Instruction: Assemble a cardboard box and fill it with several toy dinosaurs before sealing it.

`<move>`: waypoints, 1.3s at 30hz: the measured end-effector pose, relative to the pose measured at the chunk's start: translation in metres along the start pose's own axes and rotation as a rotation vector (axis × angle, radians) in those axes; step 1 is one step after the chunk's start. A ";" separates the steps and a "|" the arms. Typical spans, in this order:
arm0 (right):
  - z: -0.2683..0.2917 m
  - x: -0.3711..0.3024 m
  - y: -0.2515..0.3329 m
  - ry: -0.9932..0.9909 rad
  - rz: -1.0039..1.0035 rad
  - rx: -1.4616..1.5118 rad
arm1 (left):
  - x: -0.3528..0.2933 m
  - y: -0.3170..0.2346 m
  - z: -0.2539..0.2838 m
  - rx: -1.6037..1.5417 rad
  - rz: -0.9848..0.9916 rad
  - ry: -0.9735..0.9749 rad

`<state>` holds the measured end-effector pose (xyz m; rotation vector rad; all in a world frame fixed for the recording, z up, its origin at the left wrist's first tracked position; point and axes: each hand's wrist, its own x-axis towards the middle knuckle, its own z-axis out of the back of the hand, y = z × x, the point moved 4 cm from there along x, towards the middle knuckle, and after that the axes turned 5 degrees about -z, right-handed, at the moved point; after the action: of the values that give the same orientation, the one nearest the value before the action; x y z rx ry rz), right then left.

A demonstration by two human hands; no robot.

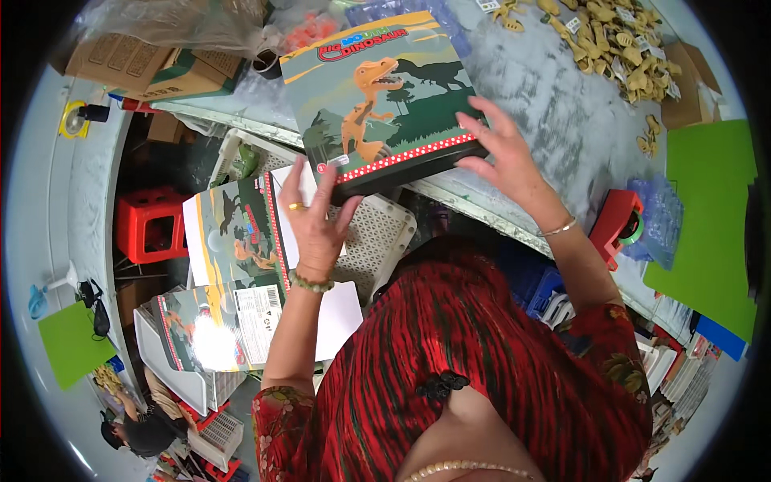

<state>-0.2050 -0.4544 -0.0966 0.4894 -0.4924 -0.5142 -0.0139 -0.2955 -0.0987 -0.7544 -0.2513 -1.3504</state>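
Observation:
A toy box [385,96] with an orange dinosaur on a green picture is tilted up over the table's near edge. A red strip with white dots runs along its lower border, above a dark side. My left hand [315,221] grips the near left corner, fingers up on the front. At the right edge, my right hand [507,157] holds the box with thumb and fingers apart. To the left of my left arm lie flat printed box sheets [233,233] with the same dinosaur picture. A white perforated crate [373,241] is partly hidden beneath my left hand.
Several tan toy dinosaurs [618,52] are heaped at the far right of the table [530,88]. A red tape dispenser [614,225] stands near the right end beside clear plastic packs [660,217]. Cartons [152,68] occupy the far left. A red stool [152,225] and another person [152,426] are at left.

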 end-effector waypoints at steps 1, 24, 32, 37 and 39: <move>0.006 -0.005 -0.008 -0.043 -0.115 0.007 | -0.005 0.006 -0.002 -0.004 0.069 0.016; 0.032 -0.003 -0.006 -0.177 0.028 -0.036 | 0.019 0.005 0.025 -0.267 0.097 0.147; 0.028 -0.006 -0.005 -0.233 0.154 -0.150 | 0.016 0.008 0.021 -0.204 0.063 0.163; 0.028 -0.008 -0.004 -0.288 0.236 -0.176 | 0.011 0.011 0.018 -0.130 -0.002 0.190; 0.027 -0.008 -0.004 -0.256 0.241 -0.182 | 0.012 0.010 0.018 -0.127 -0.056 0.164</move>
<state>-0.2276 -0.4611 -0.0806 0.1862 -0.7327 -0.3859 0.0030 -0.2930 -0.0820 -0.7415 -0.0568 -1.4830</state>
